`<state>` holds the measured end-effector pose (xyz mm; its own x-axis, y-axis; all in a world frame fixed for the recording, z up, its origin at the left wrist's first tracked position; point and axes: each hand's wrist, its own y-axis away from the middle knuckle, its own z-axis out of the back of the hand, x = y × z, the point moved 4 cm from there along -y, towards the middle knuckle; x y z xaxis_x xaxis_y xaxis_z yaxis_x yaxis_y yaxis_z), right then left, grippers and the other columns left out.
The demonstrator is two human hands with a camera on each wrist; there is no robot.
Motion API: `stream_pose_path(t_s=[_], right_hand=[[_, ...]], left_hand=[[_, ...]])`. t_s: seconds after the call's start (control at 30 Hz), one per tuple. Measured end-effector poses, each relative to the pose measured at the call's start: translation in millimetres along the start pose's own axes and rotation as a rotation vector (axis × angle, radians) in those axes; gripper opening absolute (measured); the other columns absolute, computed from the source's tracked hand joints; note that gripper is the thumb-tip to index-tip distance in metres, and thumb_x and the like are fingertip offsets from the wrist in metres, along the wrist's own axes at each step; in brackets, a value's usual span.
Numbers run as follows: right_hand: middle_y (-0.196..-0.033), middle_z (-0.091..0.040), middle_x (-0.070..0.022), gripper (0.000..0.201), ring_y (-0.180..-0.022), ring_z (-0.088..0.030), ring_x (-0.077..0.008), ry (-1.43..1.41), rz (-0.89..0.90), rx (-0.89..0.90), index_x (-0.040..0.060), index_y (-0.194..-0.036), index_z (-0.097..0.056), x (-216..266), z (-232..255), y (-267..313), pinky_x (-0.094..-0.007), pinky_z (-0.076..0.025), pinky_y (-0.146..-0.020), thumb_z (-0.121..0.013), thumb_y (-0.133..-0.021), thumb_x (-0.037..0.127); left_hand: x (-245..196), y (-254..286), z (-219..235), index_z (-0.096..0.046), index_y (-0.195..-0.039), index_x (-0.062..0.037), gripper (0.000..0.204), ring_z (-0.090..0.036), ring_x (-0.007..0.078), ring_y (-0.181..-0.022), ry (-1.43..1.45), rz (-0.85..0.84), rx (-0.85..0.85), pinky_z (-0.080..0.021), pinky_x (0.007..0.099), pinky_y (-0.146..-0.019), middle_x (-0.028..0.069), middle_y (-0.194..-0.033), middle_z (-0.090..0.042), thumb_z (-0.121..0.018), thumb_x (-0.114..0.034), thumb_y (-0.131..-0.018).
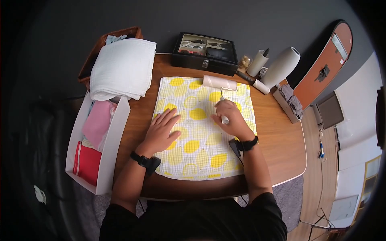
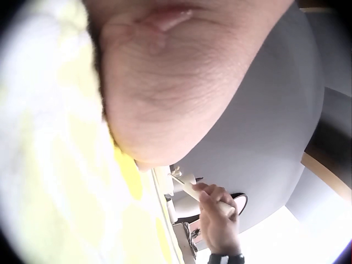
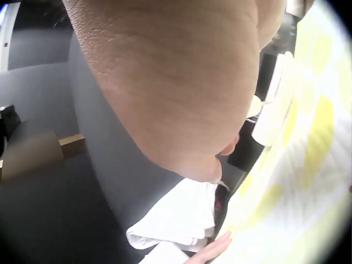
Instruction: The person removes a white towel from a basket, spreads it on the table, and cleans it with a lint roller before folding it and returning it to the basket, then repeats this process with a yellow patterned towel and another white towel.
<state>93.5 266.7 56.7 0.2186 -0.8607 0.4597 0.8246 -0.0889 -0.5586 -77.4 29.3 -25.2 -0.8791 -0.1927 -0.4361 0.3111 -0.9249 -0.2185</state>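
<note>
A white muslin cloth (image 1: 189,102) with yellow round spots lies spread on the wooden table. My left hand (image 1: 161,130) rests on its left part, fingers extended. The handle of a lint roller is in the grip of my right hand (image 1: 232,116), over the cloth's right half. The wide pale roll of that lint roller (image 1: 219,82) lies across the far edge of the cloth. In the right wrist view the roll (image 3: 272,113) is against the spotted cloth, beyond my right hand (image 3: 176,82). My left palm (image 2: 165,99) fills much of the left wrist view.
At left, a white box (image 1: 124,120) holds pink and red fabric; a folded white cloth (image 1: 122,68) covers a brown basket (image 1: 90,66). Behind stands a black glasses case (image 1: 205,64). A smaller roller (image 1: 261,86), a white vase (image 1: 281,66) and a tissue-like box (image 1: 283,106) are right.
</note>
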Motion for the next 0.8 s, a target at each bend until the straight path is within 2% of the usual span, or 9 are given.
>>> stream_pose_path(t_s=[0.13, 0.23, 0.27, 0.33, 0.43, 0.47, 0.53, 0.7, 0.8], right_hand=[[-0.081, -0.062, -0.0081, 0.030, -0.092, -0.064, -0.0312, -0.001, -0.148, 0.223, 0.0072, -0.072, -0.058, 78, 36, 19, -0.0420, -0.049, -0.094, -0.085, -0.085, 0.006], [-0.075, -0.060, -0.0057, 0.031, -0.088, -0.065, -0.0288, -0.066, -0.093, 0.376, 0.0100, -0.069, -0.060, 140, 56, 40, -0.0419, -0.047, -0.098, -0.088, -0.084, 0.012], [-0.074, -0.061, -0.0051, 0.031, -0.082, -0.064, -0.0284, -0.141, -0.129, 0.440, 0.0094, -0.069, -0.060, 154, 60, 41, -0.0410, -0.048, -0.093, -0.087, -0.083, 0.011], [-0.073, -0.061, -0.0055, 0.029, -0.075, -0.063, -0.0291, -0.232, -0.093, 0.354, 0.0087, -0.068, -0.060, 166, 58, 44, -0.0403, -0.048, -0.085, -0.085, -0.083, 0.007], [-0.071, -0.059, -0.0076, 0.036, -0.074, -0.062, -0.0301, -0.206, -0.107, 0.346, 0.0079, -0.065, -0.054, 145, 58, 39, -0.0429, -0.049, -0.087, -0.085, -0.083, 0.003], [-0.071, -0.057, -0.0093, 0.037, -0.073, -0.060, -0.0314, -0.183, -0.114, 0.279, 0.0067, -0.066, -0.052, 130, 54, 36, -0.0423, -0.048, -0.081, -0.085, -0.082, -0.001], [-0.072, -0.059, -0.0097, 0.030, -0.078, -0.063, -0.0333, -0.107, -0.170, 0.214, 0.0061, -0.068, -0.057, 88, 44, 25, -0.0431, -0.048, -0.077, -0.083, -0.080, -0.002], [-0.084, -0.061, -0.0118, 0.034, -0.090, -0.063, -0.0344, 0.040, -0.049, -0.058, 0.0040, -0.075, -0.054, -33, 12, 15, -0.0436, -0.050, -0.081, -0.086, -0.081, -0.004], [-0.085, -0.061, -0.0127, 0.034, -0.092, -0.064, -0.0350, 0.040, -0.033, -0.119, 0.0037, -0.076, -0.053, -44, 15, 7, -0.0429, -0.050, -0.081, -0.086, -0.082, -0.003]], left_hand=[[-1, 0, 1, -0.055, -0.156, -0.0110, 0.058, -0.035, 0.0342, -0.162, 0.002, -0.005, -0.025, -0.026, 0.0561, -0.131, 0.0127, -0.172, -0.043, -0.067, -0.038, -0.105], [-1, 0, 1, -0.055, -0.155, -0.0110, 0.058, -0.035, 0.0340, -0.161, 0.001, 0.002, -0.028, -0.027, 0.0558, -0.131, 0.0124, -0.172, -0.043, -0.068, -0.037, -0.105], [-1, -1, 1, -0.055, -0.155, -0.0110, 0.058, -0.035, 0.0339, -0.161, 0.000, -0.002, -0.029, -0.027, 0.0557, -0.131, 0.0124, -0.172, -0.043, -0.068, -0.037, -0.105], [0, -2, -1, -0.055, -0.156, -0.0110, 0.058, -0.035, 0.0338, -0.161, -0.015, 0.001, -0.023, -0.026, 0.0556, -0.131, 0.0124, -0.172, -0.043, -0.068, -0.037, -0.105], [0, -2, -1, -0.055, -0.156, -0.0112, 0.058, -0.035, 0.0340, -0.161, -0.016, 0.007, -0.004, -0.026, 0.0560, -0.131, 0.0125, -0.172, -0.043, -0.067, -0.037, -0.105], [0, -2, 0, -0.054, -0.156, -0.0113, 0.058, -0.035, 0.0341, -0.161, -0.014, 0.010, 0.002, -0.026, 0.0562, -0.131, 0.0126, -0.172, -0.042, -0.067, -0.037, -0.106], [-1, -2, 0, -0.054, -0.157, -0.0114, 0.059, -0.034, 0.0344, -0.162, -0.004, 0.015, 0.010, -0.025, 0.0566, -0.132, 0.0128, -0.173, -0.042, -0.067, -0.038, -0.106], [2, -1, -2, -0.053, -0.158, -0.0117, 0.059, -0.033, 0.0352, -0.162, -0.010, 0.012, 0.009, -0.024, 0.0571, -0.132, 0.0131, -0.173, -0.041, -0.066, -0.039, -0.107], [1, -1, -2, -0.053, -0.158, -0.0118, 0.059, -0.033, 0.0356, -0.162, -0.021, 0.017, 0.018, -0.025, 0.0568, -0.132, 0.0133, -0.174, -0.041, -0.066, -0.040, -0.107]])
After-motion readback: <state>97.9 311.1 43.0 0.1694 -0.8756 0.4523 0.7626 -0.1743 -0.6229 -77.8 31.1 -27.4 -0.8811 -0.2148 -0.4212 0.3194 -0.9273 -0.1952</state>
